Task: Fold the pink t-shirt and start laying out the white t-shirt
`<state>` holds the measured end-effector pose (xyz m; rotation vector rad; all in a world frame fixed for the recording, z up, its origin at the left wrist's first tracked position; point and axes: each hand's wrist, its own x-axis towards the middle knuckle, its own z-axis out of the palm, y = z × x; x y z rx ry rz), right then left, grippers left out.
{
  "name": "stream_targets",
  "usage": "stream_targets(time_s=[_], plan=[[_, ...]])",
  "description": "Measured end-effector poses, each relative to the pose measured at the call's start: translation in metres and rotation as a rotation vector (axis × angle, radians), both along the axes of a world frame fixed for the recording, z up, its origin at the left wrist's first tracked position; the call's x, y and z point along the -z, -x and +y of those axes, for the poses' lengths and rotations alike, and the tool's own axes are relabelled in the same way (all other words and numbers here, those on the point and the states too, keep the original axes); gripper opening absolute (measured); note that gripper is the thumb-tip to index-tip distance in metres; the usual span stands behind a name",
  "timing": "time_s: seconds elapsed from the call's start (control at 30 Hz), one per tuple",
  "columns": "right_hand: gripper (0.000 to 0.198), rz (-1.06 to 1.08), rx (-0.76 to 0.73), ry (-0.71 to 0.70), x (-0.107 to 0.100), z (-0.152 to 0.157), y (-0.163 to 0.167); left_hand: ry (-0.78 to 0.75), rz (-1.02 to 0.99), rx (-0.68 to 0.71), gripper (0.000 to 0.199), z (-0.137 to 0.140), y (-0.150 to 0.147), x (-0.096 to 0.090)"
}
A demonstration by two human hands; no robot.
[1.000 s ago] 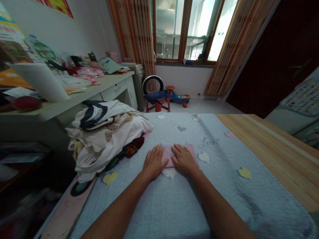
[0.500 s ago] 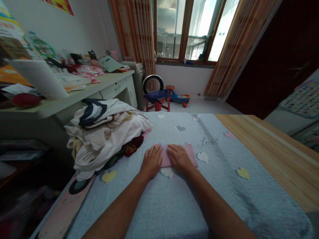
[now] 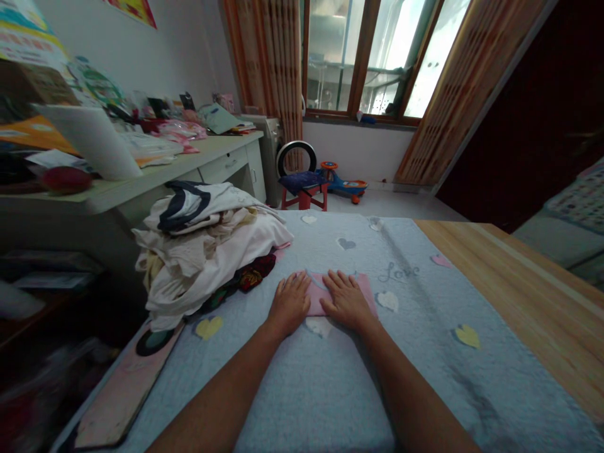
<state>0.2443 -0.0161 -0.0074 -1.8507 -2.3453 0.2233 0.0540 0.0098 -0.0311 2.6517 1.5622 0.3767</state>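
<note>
A small pink folded cloth, perhaps a garment, lies flat on the pale blue blanket, with light blue trim along its far edge. My left hand rests flat over the cloth's left end, palm down and fingers stretched out. On its middle and right part lies my right hand, open, with fingers a little spread. Both hands press from above and grip nothing. The cloth beneath the palms is hidden.
A heap of crumpled clothes sits to the left, beside a pinkish board at the blanket's edge. Bare wood borders the blanket on the right. Beyond stand a cluttered desk, a red stool and a ride-on toy.
My right hand has shifted slightly on the pink cloth, its fingers now more spread and pointing farther forward. My left hand stays on the left end. The view has turned slightly left.
</note>
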Motion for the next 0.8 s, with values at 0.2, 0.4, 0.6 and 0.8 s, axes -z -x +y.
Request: stream_targets(time_s=[0.2, 0.4, 0.6, 0.8], plan=[[0.048, 0.087, 0.042, -0.149, 0.003, -0.001, -0.008, 0.006, 0.005, -0.014, 0.048, 0.000, -0.001, -0.002], [0.020, 0.042, 0.223, -0.301, 0.004, -0.004, -0.019, 0.012, -0.011, -0.002, 0.050, 0.003, 0.001, 0.002], [0.015, 0.005, 0.294, -0.276, 0.007, -0.003, -0.019, 0.033, -0.009, -0.003, 0.050, 0.004, 0.001, -0.001], [0.023, -0.022, 0.308, -0.262, 0.007, -0.002, -0.020, 0.033, -0.013, 0.001, 0.049, 0.005, 0.001, -0.001]])
